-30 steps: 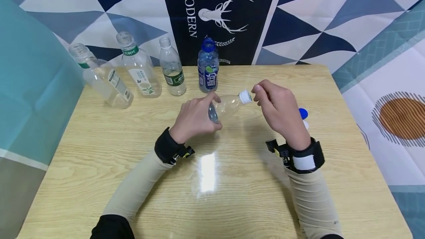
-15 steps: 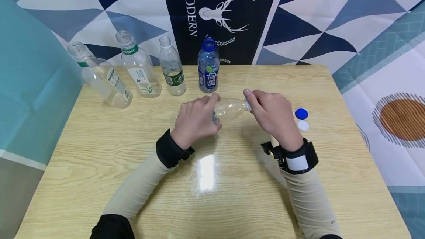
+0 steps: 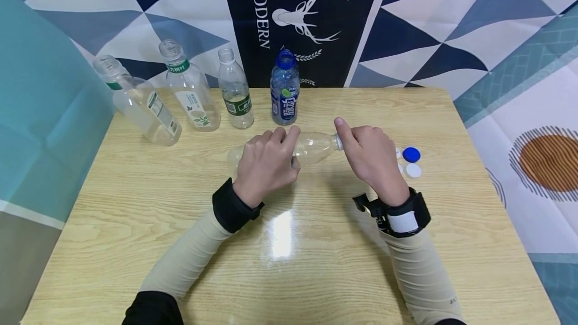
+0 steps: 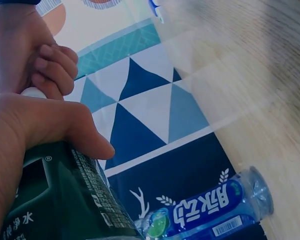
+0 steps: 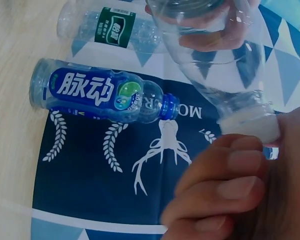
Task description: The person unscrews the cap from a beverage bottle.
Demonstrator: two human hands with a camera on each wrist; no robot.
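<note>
Around the middle of a clear plastic bottle point(image 3: 316, 148) my left hand point(image 3: 268, 162) keeps its grip. The bottle lies sideways above the table, its neck toward the right. A green label point(image 4: 65, 195) on it shows in the left wrist view, beneath my thumb. My right hand point(image 3: 370, 159) pinches the white cap point(image 5: 250, 125) on the neck between thumb and fingers. In the head view that hand covers most of the cap. Whether the cap is turning cannot be told.
Along the table's back edge stand two large clear bottles point(image 3: 145, 114) point(image 3: 191, 97), a small green-labelled bottle point(image 3: 236, 97) and a blue-labelled bottle point(image 3: 285, 94), all uncapped. A blue cap point(image 3: 411, 154) and several white caps point(image 3: 413, 170) lie right of my right hand.
My right hand has come from just beyond the white cap onto it and now pinches it. The bottle has levelled slightly in my left hand. The standing bottles have stayed put.
</note>
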